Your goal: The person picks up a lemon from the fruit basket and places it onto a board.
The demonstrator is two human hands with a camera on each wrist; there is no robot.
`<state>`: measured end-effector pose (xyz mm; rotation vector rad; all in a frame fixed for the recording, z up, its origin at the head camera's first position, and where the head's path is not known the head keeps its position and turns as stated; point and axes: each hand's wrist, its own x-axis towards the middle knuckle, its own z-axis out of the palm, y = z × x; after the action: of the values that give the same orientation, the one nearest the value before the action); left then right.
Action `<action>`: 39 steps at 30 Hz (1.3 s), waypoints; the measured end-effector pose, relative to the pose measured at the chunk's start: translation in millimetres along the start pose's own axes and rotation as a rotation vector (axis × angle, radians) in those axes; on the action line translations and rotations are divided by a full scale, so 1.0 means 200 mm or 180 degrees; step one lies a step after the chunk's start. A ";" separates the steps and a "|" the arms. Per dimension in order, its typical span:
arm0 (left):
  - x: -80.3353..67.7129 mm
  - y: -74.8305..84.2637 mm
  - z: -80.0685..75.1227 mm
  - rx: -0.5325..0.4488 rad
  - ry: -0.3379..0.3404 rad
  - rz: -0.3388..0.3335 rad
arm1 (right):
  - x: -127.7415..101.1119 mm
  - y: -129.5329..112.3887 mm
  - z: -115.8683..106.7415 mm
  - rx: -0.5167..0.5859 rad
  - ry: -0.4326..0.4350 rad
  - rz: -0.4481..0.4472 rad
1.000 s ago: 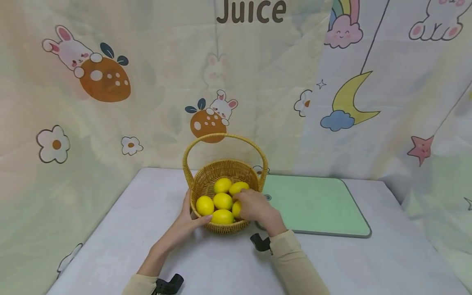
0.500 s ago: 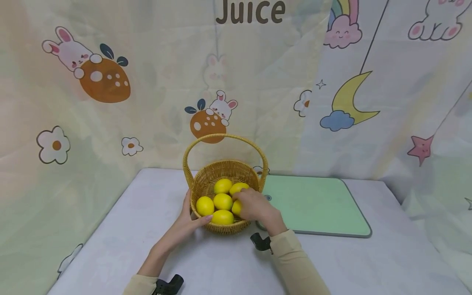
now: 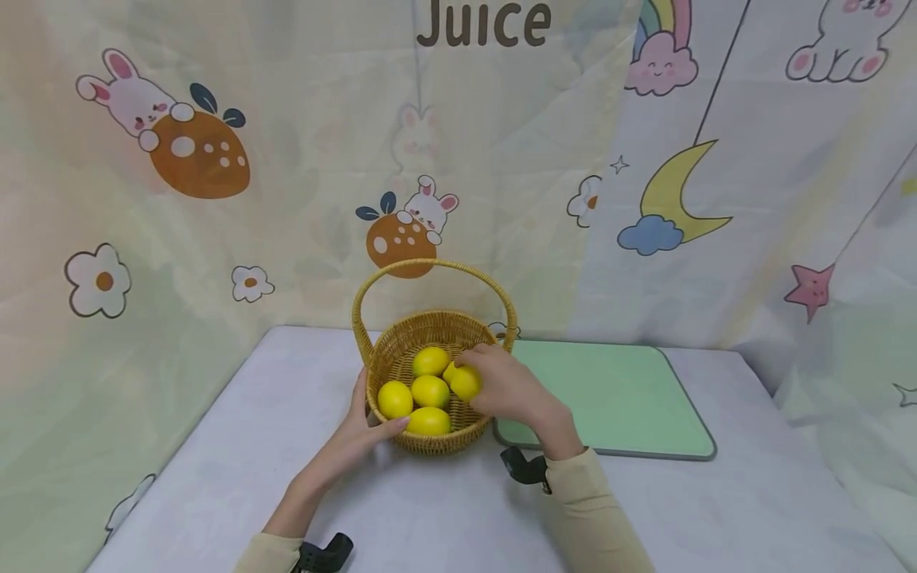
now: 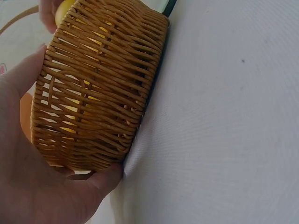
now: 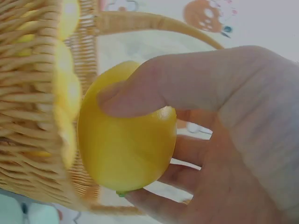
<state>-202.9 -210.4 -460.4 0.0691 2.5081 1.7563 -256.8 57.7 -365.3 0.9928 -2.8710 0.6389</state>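
Observation:
A wicker basket [image 3: 430,442] with a tall looped handle stands on the white table and holds several yellow lemons [image 3: 430,390]. My left hand [image 3: 365,434] rests against the basket's near left wall [image 4: 98,93], thumb under its base. My right hand [image 3: 501,390] grips one lemon [image 3: 464,382] over the basket's right side, just above the rim; in the right wrist view that lemon [image 5: 124,140] fills my fingers beside the basket wall [image 5: 37,116].
A pale green cutting board [image 3: 616,398] lies flat to the right of the basket, touching it. The white table [image 3: 680,517] stretches toward me. A cartoon-printed cloth backdrop [image 3: 215,239] hangs behind and at both sides.
My right hand has closed round a lemon and lifted it up and slightly back from the pile. The left hand and basket have stayed in place.

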 end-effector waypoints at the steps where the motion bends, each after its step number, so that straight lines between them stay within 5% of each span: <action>1: 0.00 0.00 0.00 0.0006 -0.0007 -0.0008 | -0.01 0.00 -0.02 0.0038 0.0022 -0.0007; 10: -0.01 0.00 -0.02 0.0047 0.0007 -0.0028 | -0.11 -0.01 -0.19 0.0415 0.0468 0.0012; 20: 0.00 -0.01 -0.03 0.0062 0.0012 0.0004 | -0.17 0.14 -0.28 0.0478 0.0884 0.0077; 28: 0.00 -0.01 -0.03 0.0073 0.0003 0.0010 | -0.16 0.25 -0.26 0.0408 0.0856 0.0444; 39: 0.00 -0.01 0.00 0.0054 -0.0009 -0.0016 | -0.07 0.42 -0.13 0.0315 0.0890 0.0598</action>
<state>-202.5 -211.6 -461.6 0.0663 2.5190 1.7321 -299.2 135.2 -375.1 0.5893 -2.7229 0.8642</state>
